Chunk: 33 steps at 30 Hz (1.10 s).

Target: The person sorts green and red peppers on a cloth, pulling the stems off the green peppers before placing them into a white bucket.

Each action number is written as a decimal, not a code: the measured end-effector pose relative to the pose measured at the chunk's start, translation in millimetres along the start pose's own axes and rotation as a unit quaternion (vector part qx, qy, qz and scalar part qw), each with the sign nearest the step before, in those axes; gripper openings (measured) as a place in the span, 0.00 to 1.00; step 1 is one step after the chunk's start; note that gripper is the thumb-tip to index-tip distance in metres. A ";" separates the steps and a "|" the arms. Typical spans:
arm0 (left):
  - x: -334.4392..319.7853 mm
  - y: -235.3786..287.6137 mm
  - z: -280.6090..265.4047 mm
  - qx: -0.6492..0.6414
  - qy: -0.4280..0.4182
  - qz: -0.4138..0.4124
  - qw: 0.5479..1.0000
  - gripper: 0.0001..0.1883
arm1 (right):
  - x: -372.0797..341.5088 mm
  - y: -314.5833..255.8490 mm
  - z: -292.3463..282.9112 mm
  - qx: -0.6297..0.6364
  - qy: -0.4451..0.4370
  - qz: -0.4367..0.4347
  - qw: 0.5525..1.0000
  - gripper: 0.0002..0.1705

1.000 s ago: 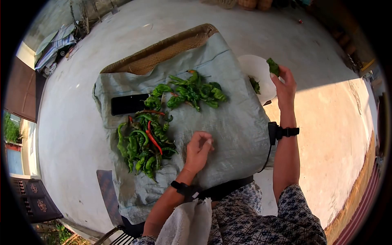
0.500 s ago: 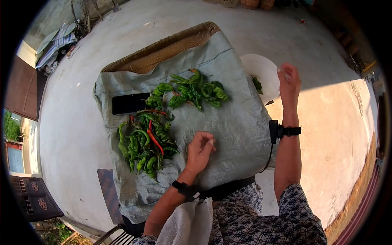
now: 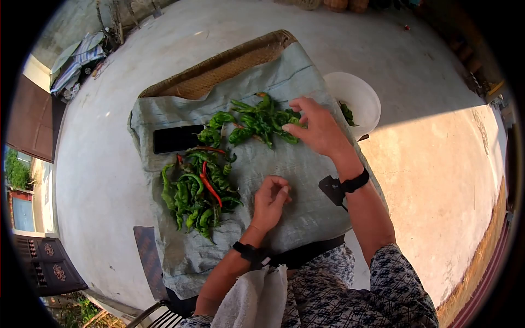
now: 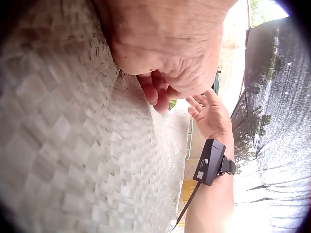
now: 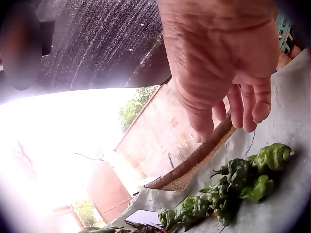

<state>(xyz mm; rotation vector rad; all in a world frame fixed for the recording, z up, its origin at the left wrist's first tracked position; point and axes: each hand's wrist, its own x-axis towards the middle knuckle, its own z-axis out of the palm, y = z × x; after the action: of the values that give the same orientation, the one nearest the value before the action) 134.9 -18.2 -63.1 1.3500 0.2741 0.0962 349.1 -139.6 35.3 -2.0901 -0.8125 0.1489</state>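
In the head view, the far heap of green peppers (image 3: 257,121) lay on the grey sack (image 3: 311,188), glossy, wrinkled and twisted. The near heap (image 3: 188,191), toward the left, mixed slimmer curling pods with a bright red pepper (image 3: 211,189). The right hand (image 3: 322,131) hovered at the far heap's right end, thumb and fingers parted; the left hand (image 3: 269,205) was lower down, fingers loosely curled around nothing. A broad stretch of sack lay between that hand and the far heap — a woven basket rim (image 3: 219,63) bounded the far side, a white bowl (image 3: 365,98) stood just beyond the right edge.

In the left wrist view, the left fingers curled close to the sack's weave.

In the right wrist view, the right fingers hung above the crinkled peppers — a visible gap between.
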 end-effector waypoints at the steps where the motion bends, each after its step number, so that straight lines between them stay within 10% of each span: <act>1: -0.2 0.9 -0.1 -0.001 -0.002 0.003 1.000 0.06 | 1.7 5.3 11.0 -0.025 0.008 -0.008 1.000 0.33; 13: 1.0 -1.0 -1.9 0.001 -0.004 0.004 1.000 0.05 | 8.9 11.2 53.6 -0.150 -0.012 0.029 0.988 0.30; 19: 0.7 -1.1 -1.9 -0.009 -0.004 0.007 1.000 0.06 | -13.4 14.4 66.3 -0.134 0.021 -0.093 0.986 0.21; 27: 2.3 -2.4 -3.1 -0.029 0.003 0.006 1.000 0.08 | -43.5 13.1 50.1 0.147 -0.080 0.007 0.986 0.15; 33: 1.1 5.7 -3.0 -0.065 0.029 -0.002 0.997 0.11 | -71.7 13.1 45.5 0.428 -0.110 0.141 0.886 0.11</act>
<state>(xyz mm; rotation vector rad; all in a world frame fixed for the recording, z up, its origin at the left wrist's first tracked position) 135.7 -13.9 -58.3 1.2189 0.3136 0.1481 282.3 -156.7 -15.8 -1.3313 -0.4289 0.7701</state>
